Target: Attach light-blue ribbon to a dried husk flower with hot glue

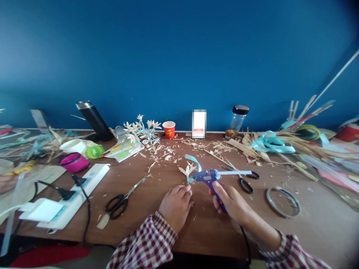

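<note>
Pale dried-husk flower with pointed petals (187,170) stands just above the left hand (175,207), its base apparently pinched between the fingers; the right hand (229,200) grips a blue glue gun (207,176), nozzle beside the base. Petals look assembled; the light-blue ribbon (195,159) seems yet unwrapped.

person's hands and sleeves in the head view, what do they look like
The bare left hand and bare right hand wear no gloves. The maroon-and-white checked fabric left sleeve and matching right sleeve end in gathered cuffs.
</note>
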### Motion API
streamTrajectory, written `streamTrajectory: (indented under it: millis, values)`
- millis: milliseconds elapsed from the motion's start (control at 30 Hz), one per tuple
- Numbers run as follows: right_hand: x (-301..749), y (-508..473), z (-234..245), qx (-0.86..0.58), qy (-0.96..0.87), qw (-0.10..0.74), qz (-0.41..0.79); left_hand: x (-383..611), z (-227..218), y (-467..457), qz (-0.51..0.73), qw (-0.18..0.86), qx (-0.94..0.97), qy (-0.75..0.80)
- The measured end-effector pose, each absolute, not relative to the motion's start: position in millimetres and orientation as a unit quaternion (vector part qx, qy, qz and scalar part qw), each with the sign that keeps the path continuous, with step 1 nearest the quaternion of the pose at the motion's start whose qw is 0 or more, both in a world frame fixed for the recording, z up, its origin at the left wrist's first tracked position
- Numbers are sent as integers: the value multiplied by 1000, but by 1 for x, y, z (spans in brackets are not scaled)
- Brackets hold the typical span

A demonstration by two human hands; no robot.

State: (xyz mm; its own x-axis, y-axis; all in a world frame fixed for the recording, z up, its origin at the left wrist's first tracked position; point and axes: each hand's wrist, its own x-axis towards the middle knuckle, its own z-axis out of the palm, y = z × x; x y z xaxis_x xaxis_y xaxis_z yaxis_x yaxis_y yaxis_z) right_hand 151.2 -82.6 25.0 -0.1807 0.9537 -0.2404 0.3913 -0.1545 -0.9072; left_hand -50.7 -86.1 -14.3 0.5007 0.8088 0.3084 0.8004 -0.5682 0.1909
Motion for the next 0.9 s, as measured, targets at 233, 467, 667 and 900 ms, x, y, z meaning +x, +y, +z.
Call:
streamTrajectory:
  millis: [233,467,667,900]
  values:
    - [150,-81,24,-576,-606,264,481,-52,-17,-86,186,10,864,467]
    - [156,-82,21,-592,-582,276,484,-53,-21,-86,193,3,866,462]
    - [154,-85,22,-583,-587,265,496,-52,-16,-87,189,10,865,465]
    - [157,-92,21,-573,-586,287,496,-52,-13,-87,182,6,865,467]
